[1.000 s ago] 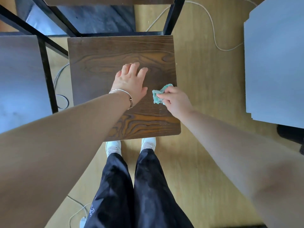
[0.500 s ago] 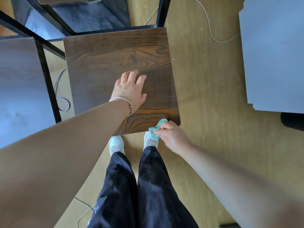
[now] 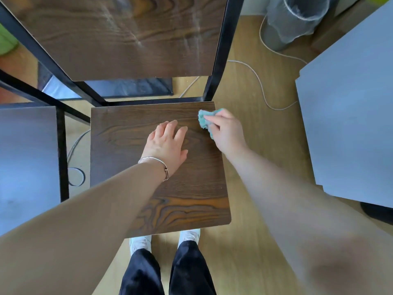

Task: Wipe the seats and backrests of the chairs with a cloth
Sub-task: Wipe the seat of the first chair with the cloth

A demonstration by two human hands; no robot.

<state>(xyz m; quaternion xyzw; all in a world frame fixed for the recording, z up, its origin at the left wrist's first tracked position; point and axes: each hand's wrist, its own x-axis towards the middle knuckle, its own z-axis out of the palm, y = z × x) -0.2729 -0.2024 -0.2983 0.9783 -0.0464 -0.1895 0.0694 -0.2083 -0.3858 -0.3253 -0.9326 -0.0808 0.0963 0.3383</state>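
Note:
A dark wood-grain chair seat [image 3: 119, 150] fills the middle of the view, with its wooden backrest [image 3: 119, 35] held in a black metal frame above it. My left hand [image 3: 165, 143] rests flat on the seat's centre, fingers straight, a thin bracelet on the wrist. My right hand [image 3: 226, 129] grips a crumpled teal cloth [image 3: 204, 120] and presses it on the seat's far right corner, near the rear frame post.
A grey tabletop [image 3: 348, 116] stands to the right, another grey surface [image 3: 25, 158] with a black leg to the left. White cables [image 3: 261, 88] trail over the wooden floor. A clear-lined bin [image 3: 297, 20] sits at the top right. My feet are under the seat's front edge.
My right hand has carried the cloth from the seat's near right corner up along the right edge to the far right corner. The view has tilted up, showing the backrest. My left hand stays put.

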